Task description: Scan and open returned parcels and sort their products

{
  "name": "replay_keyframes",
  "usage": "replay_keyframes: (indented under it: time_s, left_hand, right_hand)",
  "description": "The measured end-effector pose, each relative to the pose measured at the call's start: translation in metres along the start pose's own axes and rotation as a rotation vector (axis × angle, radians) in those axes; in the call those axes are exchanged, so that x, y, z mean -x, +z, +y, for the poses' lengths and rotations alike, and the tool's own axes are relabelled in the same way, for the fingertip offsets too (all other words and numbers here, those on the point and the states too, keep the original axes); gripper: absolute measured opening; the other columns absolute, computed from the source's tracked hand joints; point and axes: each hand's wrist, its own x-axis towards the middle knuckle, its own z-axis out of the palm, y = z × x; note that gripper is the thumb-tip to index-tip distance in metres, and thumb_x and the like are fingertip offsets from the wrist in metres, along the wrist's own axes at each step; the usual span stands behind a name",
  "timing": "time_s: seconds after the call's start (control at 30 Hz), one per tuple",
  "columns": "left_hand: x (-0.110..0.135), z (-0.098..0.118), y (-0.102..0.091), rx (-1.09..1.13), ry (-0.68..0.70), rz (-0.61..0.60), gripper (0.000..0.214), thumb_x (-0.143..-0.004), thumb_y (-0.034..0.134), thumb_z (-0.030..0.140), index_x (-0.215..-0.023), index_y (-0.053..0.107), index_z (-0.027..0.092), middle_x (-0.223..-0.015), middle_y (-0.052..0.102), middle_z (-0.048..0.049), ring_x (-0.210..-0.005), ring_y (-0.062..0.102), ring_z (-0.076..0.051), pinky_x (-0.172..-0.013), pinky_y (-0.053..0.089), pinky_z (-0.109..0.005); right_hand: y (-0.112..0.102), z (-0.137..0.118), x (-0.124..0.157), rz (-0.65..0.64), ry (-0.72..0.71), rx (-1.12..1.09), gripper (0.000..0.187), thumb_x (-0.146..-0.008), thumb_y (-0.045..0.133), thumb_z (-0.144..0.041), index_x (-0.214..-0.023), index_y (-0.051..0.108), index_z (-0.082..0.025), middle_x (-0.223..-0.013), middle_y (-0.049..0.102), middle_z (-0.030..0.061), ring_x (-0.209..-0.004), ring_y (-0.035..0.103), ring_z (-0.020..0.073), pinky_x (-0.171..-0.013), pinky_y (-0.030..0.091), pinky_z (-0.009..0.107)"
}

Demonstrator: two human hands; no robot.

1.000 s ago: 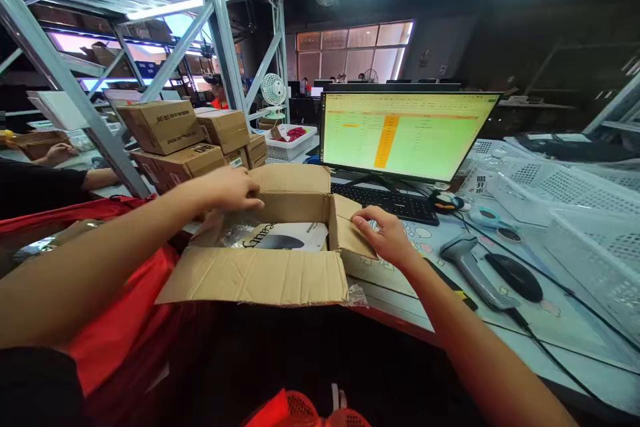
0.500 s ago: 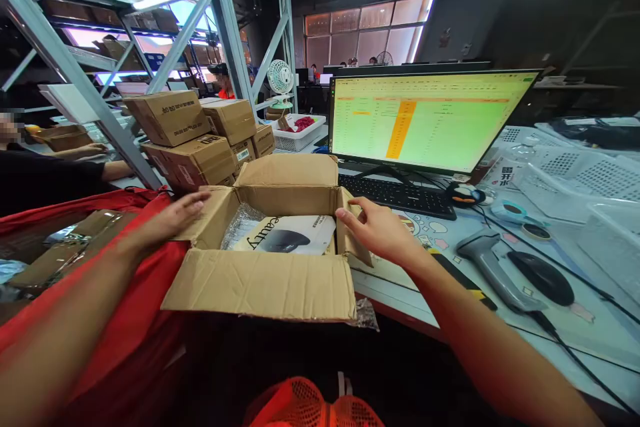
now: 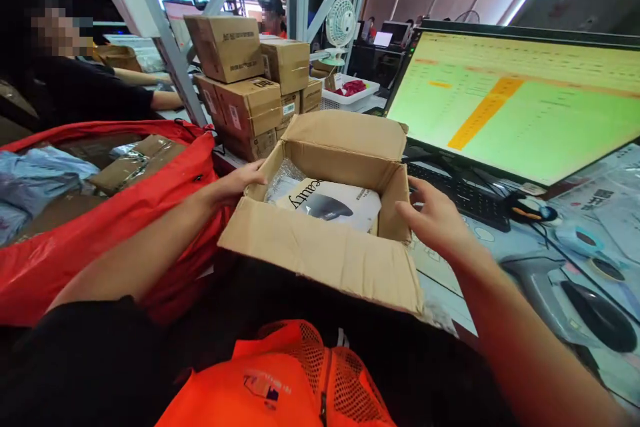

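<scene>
The left hand (image 3: pixel 240 181) has come against the box (image 3: pixel 325 257) at 9 o'clock, fingers loose on its wall. The right hand (image 3: pixel 436 219), spread wide, sits at 3 o'clock, so both now bracket it.

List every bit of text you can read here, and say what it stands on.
"eauty": on the white product box inside the open cardboard box; whatever comes before these letters is hidden.
Stacked cartons: dark print and stickers, too blurred to read.
Monitor: spreadsheet entries too small to read.
Orange vest: small logo, unreadable.
</scene>
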Motion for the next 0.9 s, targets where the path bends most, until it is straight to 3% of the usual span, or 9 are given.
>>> replay_keyframes:
  time_s: [0.1,0.2,0.33,0.47,0.57,0.63,0.73,0.8,0.9]
  left_hand:
    - [0.02,-0.009,0.007,0.02,0.152,0.119,0.081,-0.067,0.066,0.033,-0.146,0.058,0.017,-0.129,0.073,-0.011,-0.119,0.069,-0.036,-0.097,0.06,-0.045]
    - [0.033,0.003,0.012,-0.073,0.436,0.215,0.083,-0.074,0.066,0.035,-0.155,0.05,0.022,-0.152,0.06,-0.0089,-0.147,0.048,-0.037,-0.124,0.041,-0.051]
    - [0.038,0.03,0.021,-0.268,0.652,0.32,0.089,-0.084,0.066,0.033,-0.166,0.032,0.026,-0.174,0.031,-0.0037,-0.162,0.024,-0.032,-0.135,0.021,-0.048]
    - [0.035,0.04,0.034,-0.354,0.623,0.352,0.094,-0.085,0.064,0.023,-0.169,0.024,0.024,-0.178,0.02,-0.0032,-0.165,0.016,-0.03,-0.137,0.012,-0.046]
    - [0.027,0.031,0.033,-0.306,0.521,0.35,0.091,-0.082,0.062,0.018,-0.167,0.031,0.024,-0.176,0.027,-0.0022,-0.164,0.018,-0.03,-0.137,0.012,-0.045]
    - [0.022,0.023,0.027,-0.251,0.478,0.354,0.09,-0.079,0.061,0.016,-0.165,0.036,0.024,-0.174,0.032,-0.0012,-0.164,0.019,-0.029,-0.137,0.012,-0.044]
    - [0.019,0.011,0.021,-0.185,0.466,0.381,0.091,-0.078,0.059,0.014,-0.165,0.036,0.025,-0.175,0.029,0.0009,-0.165,0.018,-0.027,-0.137,0.01,-0.041]
    - [0.023,0.008,0.024,-0.18,0.455,0.396,0.092,-0.078,0.059,0.013,-0.166,0.033,0.025,-0.176,0.026,0.001,-0.165,0.017,-0.026,-0.137,0.01,-0.041]
    - [0.037,0.014,0.04,-0.247,0.458,0.399,0.093,-0.082,0.058,0.013,-0.169,0.026,0.023,-0.177,0.021,-0.0021,-0.165,0.015,-0.028,-0.138,0.009,-0.045]
  right_hand:
    - [-0.004,-0.003,0.009,0.127,-0.059,-0.069,0.066,-0.08,0.062,-0.034,-0.144,0.062,-0.019,-0.096,0.075,0.0077,-0.074,0.068,0.0229,-0.072,0.058,0.041]
    - [-0.013,-0.011,0.006,0.234,-0.105,-0.192,0.07,-0.079,0.065,-0.035,-0.147,0.058,-0.021,-0.108,0.074,0.0093,-0.088,0.071,0.0266,-0.083,0.06,0.046]
    - [-0.009,-0.015,-0.018,0.245,-0.13,-0.281,0.049,-0.075,0.063,-0.029,-0.123,0.066,-0.021,-0.114,0.074,0.0112,-0.1,0.07,0.0284,-0.089,0.06,0.045]
    - [0.022,0.001,-0.046,0.279,-0.029,-0.328,0.049,-0.076,0.061,-0.035,-0.122,0.065,-0.018,-0.108,0.074,0.0113,-0.095,0.07,0.027,-0.084,0.059,0.043]
    - [0.036,0.014,-0.051,0.215,0.033,-0.266,0.064,-0.082,0.06,-0.041,-0.14,0.059,-0.015,-0.105,0.075,0.0121,-0.09,0.07,0.0272,-0.085,0.059,0.045]
    - [0.032,0.011,-0.044,0.162,0.03,-0.095,0.07,-0.086,0.06,-0.042,-0.149,0.054,-0.012,-0.11,0.075,0.0158,-0.096,0.07,0.0306,-0.092,0.057,0.051]
    - [0.012,-0.016,-0.028,0.278,-0.143,0.215,0.068,-0.09,0.061,-0.041,-0.15,0.053,-0.01,-0.133,0.067,0.024,-0.123,0.061,0.0399,-0.107,0.048,0.06]
    - [0.003,-0.048,-0.02,0.316,-0.373,0.32,0.057,-0.094,0.059,-0.04,-0.146,0.059,-0.015,-0.143,0.06,0.0219,-0.134,0.054,0.0398,-0.113,0.044,0.059]
    - [0.015,-0.098,-0.022,0.015,-0.739,0.363,0.049,-0.096,0.06,-0.034,-0.144,0.062,-0.024,-0.145,0.061,0.0146,-0.133,0.056,0.0341,-0.112,0.047,0.053]
